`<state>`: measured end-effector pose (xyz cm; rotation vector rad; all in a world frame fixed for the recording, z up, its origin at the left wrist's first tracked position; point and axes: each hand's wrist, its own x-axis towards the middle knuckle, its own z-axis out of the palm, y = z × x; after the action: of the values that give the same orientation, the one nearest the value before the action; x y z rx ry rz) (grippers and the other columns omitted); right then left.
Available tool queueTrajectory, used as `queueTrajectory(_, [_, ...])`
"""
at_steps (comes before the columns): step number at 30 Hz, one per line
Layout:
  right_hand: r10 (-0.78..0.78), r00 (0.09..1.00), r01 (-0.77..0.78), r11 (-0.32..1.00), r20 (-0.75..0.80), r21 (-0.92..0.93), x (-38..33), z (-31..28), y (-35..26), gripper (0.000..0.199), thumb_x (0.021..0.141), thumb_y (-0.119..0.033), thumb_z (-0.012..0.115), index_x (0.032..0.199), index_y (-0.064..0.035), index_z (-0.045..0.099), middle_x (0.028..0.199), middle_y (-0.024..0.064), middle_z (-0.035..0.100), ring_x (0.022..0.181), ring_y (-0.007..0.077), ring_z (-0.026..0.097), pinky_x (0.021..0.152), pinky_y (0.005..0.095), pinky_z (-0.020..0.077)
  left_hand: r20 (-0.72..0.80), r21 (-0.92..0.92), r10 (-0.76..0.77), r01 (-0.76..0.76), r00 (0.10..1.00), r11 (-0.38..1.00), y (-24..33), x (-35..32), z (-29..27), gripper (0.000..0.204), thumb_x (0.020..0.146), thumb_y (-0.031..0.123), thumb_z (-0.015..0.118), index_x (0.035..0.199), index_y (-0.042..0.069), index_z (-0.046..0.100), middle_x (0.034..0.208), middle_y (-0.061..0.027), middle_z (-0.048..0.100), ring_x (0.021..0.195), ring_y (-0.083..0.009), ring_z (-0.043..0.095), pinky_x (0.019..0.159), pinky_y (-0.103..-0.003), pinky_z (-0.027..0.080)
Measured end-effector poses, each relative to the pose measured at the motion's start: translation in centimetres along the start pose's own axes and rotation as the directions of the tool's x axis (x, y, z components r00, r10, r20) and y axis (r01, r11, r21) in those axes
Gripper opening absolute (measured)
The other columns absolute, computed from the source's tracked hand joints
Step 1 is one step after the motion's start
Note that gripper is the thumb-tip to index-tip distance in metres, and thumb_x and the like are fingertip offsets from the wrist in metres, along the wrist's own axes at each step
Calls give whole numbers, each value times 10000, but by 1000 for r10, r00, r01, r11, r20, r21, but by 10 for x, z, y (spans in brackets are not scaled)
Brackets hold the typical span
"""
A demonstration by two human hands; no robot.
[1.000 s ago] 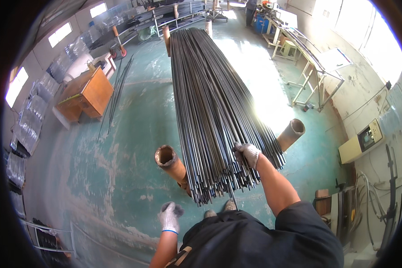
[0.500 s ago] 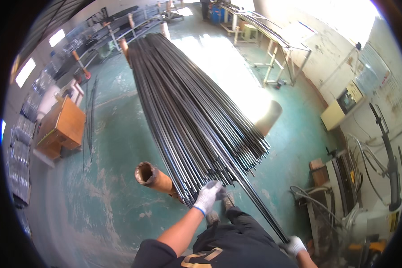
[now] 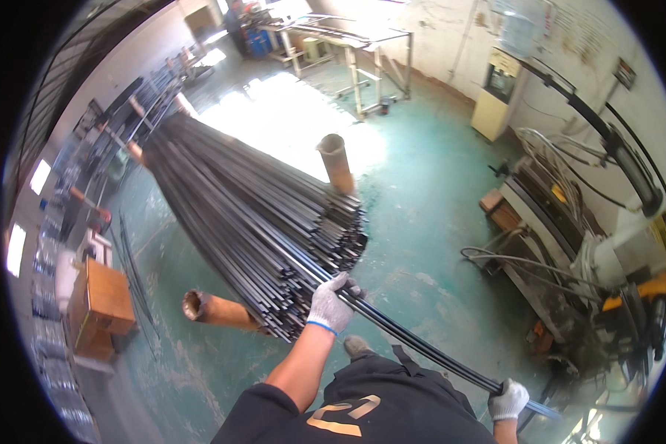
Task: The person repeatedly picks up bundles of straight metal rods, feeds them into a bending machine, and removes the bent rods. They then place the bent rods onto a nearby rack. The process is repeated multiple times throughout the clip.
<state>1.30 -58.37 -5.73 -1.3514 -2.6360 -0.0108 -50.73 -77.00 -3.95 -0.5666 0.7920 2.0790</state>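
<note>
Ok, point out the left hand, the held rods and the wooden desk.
Left hand (image 3: 331, 305), head view: its gloved back.
Held rods (image 3: 423, 346), head view: dark stretch right of that hand.
Wooden desk (image 3: 111, 294), head view: orange-brown panel.

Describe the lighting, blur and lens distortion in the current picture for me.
Head view: sunlight bleaches a patch of the floor nearly white; head view: the far part of the rod pile looks smeared, while the left hand is clearer; head view: the fisheye darkens the corners, and the held rods look bowed, through lens or real bending, I can't tell.
</note>
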Motion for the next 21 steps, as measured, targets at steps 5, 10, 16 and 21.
queueTrajectory(5, [322, 943, -320, 947, 90, -32, -27, 12, 143, 141, 764, -109, 785, 870, -94, 694, 972, 197, 718, 1038, 421, 677, 923, 525, 530, 340, 225, 126, -211, 932, 951, -83, -62, 112, 108, 1053, 103, 667, 1086, 0, 672, 882, -81, 649, 808, -253, 646, 912, -463, 550])
queueTrajectory(10, [677, 735, -673, 724, -32, -153, -63, -16, 309, 542, 796, -107, 812, 1321, -32, 702, 1294, 217, 723, 1339, 412, 614, 1233, 490, 427, 535, 132, 110, -212, 838, 968, -103, -102, 199, 154, 1128, 152, 640, 1190, 12, 651, 948, -64, 638, 828, -191, 589, 873, -401, 517])
queueTrajectory(16, [913, 253, 151, -363, 319, 920, -117, 73, 412, 494, 988, -71, 602, 1472, 21, 573, 1399, 203, 665, 1324, 428, 638, 1193, 519, 504, 555, 377, -111, -130, 825, 917, -310, -101, 256, 150, 1119, 168, 662, 1225, 62, 669, 986, -47, 690, 920, -219, 670, 1138, -538, 505])
queueTrajectory(21, [757, 462, 510, -653, 462, 561, -12, -31, 368, 342, 1004, 23, 512, 1318, 69, 640, 1262, 194, 713, 1258, 376, 691, 1137, 527, 564, 569, 471, -348, 51, 745, 881, -414, -89, 292, 192, 1060, 88, 678, 1242, 29, 694, 1067, -131, 723, 1064, -337, 697, 1234, -618, 433])
